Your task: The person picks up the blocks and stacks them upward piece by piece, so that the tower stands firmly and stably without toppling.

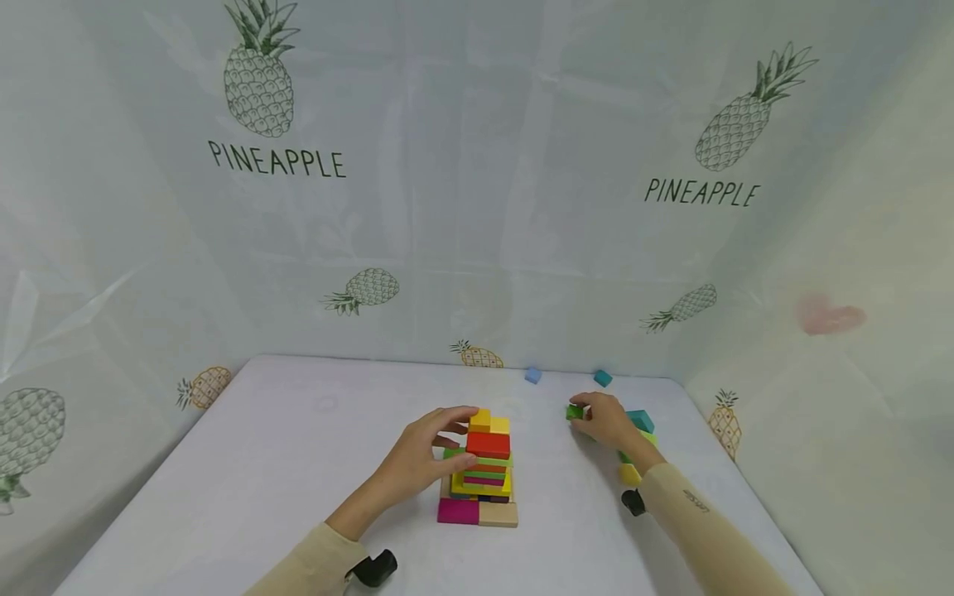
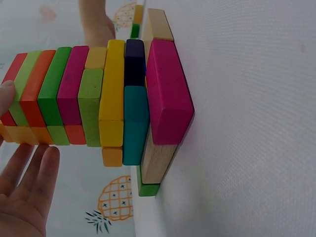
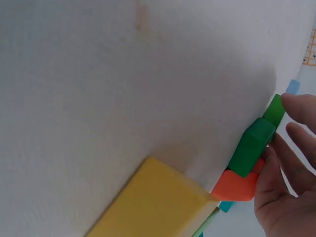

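A tower of stacked coloured wooden blocks (image 1: 488,445) stands mid-table on a base of magenta (image 2: 168,91) and plain wood blocks. My left hand (image 1: 417,451) is at the tower's left side. Its index finger reaches the yellow block (image 1: 480,420) on top, and the thumb lies against the front. In the left wrist view, the other fingers (image 2: 42,173) are fairly straight beside the stack. To the right, my right hand (image 1: 607,422) pinches a green block (image 1: 575,412) between thumb and finger, low over the table. The right wrist view shows a darker green block (image 3: 252,147) and an orange block (image 3: 234,185) close by.
Beyond the right hand lie a light blue block (image 1: 532,376) and a teal block (image 1: 603,378) near the table's back edge. More blocks, teal (image 1: 641,420) and yellow (image 1: 629,474), are partly hidden by the right arm. A pineapple-printed curtain (image 1: 477,207) surrounds the table.
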Demonstrator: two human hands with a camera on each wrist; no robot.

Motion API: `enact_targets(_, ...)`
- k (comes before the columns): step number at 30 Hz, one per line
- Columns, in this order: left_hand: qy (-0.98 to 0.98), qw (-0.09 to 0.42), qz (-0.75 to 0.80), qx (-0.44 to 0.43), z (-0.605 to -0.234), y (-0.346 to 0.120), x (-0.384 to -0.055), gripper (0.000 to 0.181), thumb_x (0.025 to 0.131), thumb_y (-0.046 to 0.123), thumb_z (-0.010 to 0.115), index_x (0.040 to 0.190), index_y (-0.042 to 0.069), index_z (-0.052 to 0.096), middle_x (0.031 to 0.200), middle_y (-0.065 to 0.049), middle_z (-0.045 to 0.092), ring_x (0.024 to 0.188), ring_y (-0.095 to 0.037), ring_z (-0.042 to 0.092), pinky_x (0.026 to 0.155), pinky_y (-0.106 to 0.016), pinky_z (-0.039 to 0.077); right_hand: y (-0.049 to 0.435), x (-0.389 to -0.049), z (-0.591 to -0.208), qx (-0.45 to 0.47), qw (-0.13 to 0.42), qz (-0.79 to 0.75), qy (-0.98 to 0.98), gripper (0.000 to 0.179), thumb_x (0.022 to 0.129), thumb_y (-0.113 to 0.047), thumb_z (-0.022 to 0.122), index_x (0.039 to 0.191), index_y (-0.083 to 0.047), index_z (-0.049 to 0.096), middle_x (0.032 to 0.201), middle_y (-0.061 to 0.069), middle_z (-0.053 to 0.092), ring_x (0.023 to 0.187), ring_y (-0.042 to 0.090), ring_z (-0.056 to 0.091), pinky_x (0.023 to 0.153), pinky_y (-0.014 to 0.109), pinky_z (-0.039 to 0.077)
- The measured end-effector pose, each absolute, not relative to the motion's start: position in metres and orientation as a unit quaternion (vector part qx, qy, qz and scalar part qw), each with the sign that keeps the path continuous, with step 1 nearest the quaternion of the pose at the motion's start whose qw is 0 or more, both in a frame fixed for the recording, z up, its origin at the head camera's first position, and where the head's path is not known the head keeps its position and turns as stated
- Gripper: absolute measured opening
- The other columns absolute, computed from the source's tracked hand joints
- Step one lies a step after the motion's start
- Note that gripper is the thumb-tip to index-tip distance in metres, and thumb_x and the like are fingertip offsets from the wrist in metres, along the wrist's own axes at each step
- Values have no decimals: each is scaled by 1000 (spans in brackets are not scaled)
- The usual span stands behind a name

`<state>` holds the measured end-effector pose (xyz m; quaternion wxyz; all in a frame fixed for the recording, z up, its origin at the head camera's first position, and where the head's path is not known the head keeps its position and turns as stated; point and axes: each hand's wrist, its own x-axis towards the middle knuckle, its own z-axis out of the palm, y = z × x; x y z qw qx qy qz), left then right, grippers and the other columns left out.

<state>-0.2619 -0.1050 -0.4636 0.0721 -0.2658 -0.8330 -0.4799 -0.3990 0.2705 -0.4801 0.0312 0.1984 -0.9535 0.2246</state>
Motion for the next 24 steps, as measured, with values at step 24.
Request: enact_targets(24,-832,73,-482,-263,-463,-104,-262,68,93,33,84,153,35,53,142,14,61,125,-10,63,98,-26,58,233,-366,-436,273,54,295,-914,30,92,-13,84,121,-9,78,112,2,74,94,17,69,82,28,62)
